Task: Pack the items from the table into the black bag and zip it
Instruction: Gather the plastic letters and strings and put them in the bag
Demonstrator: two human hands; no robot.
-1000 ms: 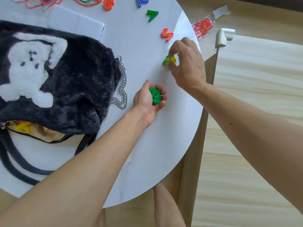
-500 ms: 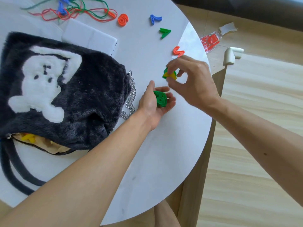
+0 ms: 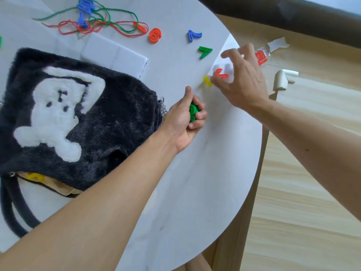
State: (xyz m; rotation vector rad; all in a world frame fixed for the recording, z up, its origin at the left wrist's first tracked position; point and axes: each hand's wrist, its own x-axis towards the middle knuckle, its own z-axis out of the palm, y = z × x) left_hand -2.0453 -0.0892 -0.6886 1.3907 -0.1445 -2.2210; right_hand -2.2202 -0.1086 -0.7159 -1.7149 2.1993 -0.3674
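Now holds rt hand (image 3: 244,83) splayed, empty, over orange piece (image 3: 220,75) (yellow piece (image 3: 207,81) beside thumb); clenches green pieces (image 3: 193,112) in lt hand (image 3: 183,122).

The bag (image 3: 117,124) is black, with a white bear shape (image 3: 58,106) that has black dots for a face. Its lining (image 3: 64,189) is tan. Just right of the bag is a green piece (image 3: 193,113). Farther right are a yellow piece (image 3: 207,81) and a red piece (image 3: 220,75). Beyond the bag lie red and green strings (image 3: 105,21), an orange number (image 3: 155,35) and a blue number (image 3: 193,35).
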